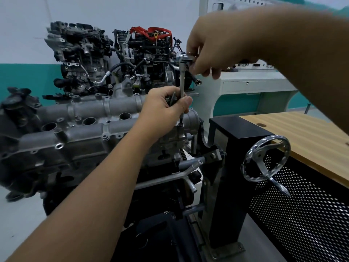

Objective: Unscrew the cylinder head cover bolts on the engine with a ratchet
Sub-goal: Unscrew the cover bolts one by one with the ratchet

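- Head view: ratchet (186, 58) with a long extension (182, 86) stands upright over a cover bolt (181, 125) at the engine (90, 127) end, near 12 o'clock.
- Steel tool looks rigid and probably slick; best gripped at head and shaft.
- Right hand (213, 44) curls around the ratchet head from 2 o'clock.
- Left hand (166, 106) pinches the extension low, steadying it.

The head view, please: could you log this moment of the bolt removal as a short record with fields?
tool: ratchet on a long upright extension
right hand: grips the ratchet at the top
left hand: pinches the extension low down
tool tip: at the right end of the cylinder head cover
engine: on a stand with a handwheel
behind: two more engines
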The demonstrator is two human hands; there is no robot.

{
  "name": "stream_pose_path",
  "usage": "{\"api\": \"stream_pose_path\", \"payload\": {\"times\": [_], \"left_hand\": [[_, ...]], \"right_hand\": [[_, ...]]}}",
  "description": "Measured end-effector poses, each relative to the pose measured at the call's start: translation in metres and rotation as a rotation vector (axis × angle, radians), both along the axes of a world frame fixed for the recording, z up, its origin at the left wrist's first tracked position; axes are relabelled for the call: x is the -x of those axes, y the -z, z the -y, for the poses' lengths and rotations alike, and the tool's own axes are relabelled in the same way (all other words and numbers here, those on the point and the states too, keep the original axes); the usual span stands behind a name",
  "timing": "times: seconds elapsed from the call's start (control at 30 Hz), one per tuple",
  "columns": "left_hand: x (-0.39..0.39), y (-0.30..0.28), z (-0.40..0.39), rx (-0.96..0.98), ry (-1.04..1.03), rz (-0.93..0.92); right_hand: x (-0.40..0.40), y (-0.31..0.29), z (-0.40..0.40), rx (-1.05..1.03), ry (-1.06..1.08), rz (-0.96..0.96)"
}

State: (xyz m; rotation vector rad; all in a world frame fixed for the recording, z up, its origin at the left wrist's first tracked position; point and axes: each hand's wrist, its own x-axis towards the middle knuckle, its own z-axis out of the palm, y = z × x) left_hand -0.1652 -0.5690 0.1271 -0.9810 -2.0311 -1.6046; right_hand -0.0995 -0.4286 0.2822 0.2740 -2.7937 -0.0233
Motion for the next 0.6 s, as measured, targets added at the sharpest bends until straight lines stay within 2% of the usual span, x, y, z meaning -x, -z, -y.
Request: {"api": "stream_pose_path", "payload": {"times": [0.13,0.23,0.43,0.6], "left_hand": [[-0.003,-0.009,0.006,0.484,-0.285,-0.132],[-0.007,-0.012,0.007,0.638,-0.326,-0.173],[-0.005,-0.023,0.006,0.732,-0.324,-0.122],[-0.003,-0.017,0.011,0.641,-0.226,-0.117]], "right_hand": [[-0.004,0.011,-0.009,0.127,-0.107,0.039],[-0.006,0.008,-0.008,0.158,-0.115,0.069],[-0.005,0.006,-0.004,0.197,-0.103,0.101],[-0.010,0.008,-0.004,0.325,-0.231,0.005]]}}
